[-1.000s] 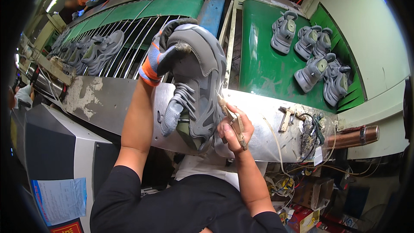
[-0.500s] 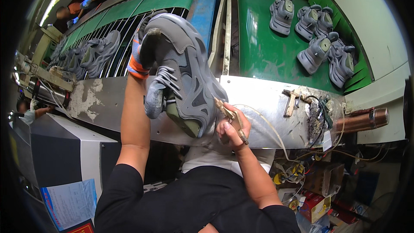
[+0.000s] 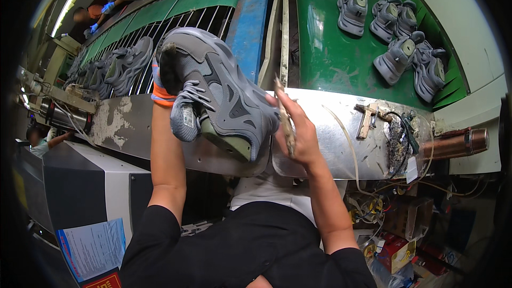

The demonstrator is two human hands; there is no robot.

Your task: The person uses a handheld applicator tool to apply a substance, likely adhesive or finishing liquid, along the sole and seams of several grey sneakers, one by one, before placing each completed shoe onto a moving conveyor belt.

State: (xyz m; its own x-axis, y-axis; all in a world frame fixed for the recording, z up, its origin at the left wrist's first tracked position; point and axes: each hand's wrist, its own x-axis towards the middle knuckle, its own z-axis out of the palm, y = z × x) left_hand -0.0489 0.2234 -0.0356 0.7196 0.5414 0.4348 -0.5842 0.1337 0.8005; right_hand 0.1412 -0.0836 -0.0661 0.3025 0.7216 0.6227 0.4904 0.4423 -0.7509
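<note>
A grey sneaker (image 3: 216, 69) with grey laces and a green insole or heel patch hangs tilted over the metal ledge. My left hand (image 3: 161, 92), in an orange and grey knit glove, is closed on it at the left side; most of its fingers are hidden behind the shoe. My bare right hand (image 3: 303, 134) is wrapped round a slim brass-coloured nozzle gun (image 3: 286, 120), which points upward just right of the sole. Fingers of this hand come close to the sole's edge; whether they touch cannot be seen.
Several grey sneakers (image 3: 352, 10) stand on the green belt (image 3: 330, 58) at right. More shoes (image 3: 128, 64) sit on the wire rack at left. A second gun (image 3: 367, 120), a hose and a copper cylinder (image 3: 458, 148) lie at the ledge's right. People with blue gloves work far left.
The nozzle has left the sneaker's side and swung up beside the sole. My right hand has shifted slightly right and up; the sneaker has tipped and moved a little left.
</note>
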